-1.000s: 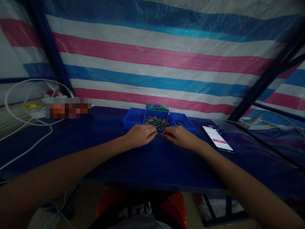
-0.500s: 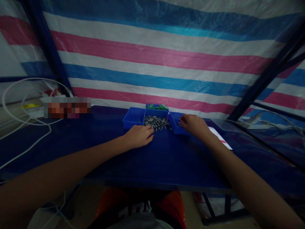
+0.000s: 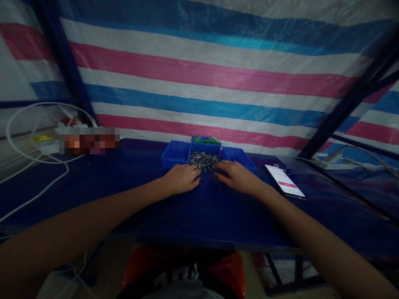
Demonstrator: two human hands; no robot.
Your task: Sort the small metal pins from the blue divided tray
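Note:
A heap of small, slim silvery metal pieces [image 3: 204, 159] lies on the blue table between the blue trays; their exact kind is too small to make out. My left hand [image 3: 181, 179] rests at the heap's near left edge, fingers loosely bent and thumb apart, with no held thing visible. On the near right edge, my right hand [image 3: 234, 176] reaches its fingertips to the pieces, fingers and thumb apart. Beside the heap stand the left tray [image 3: 168, 159] and the right tray [image 3: 246, 161], partly hidden behind my right hand.
Green items [image 3: 205, 140] fill the back tray [image 3: 204, 147]. A lit phone [image 3: 284, 182] lies right of my right hand. White cables [image 3: 59, 178] loop over the table's left side. A striped tarp [image 3: 205, 91] hangs behind, between blue metal posts.
My right hand has moved left from the right tray to the heap's edge, its fingers opening from a pinch. More of the phone shows. My left hand has stayed nearly still.

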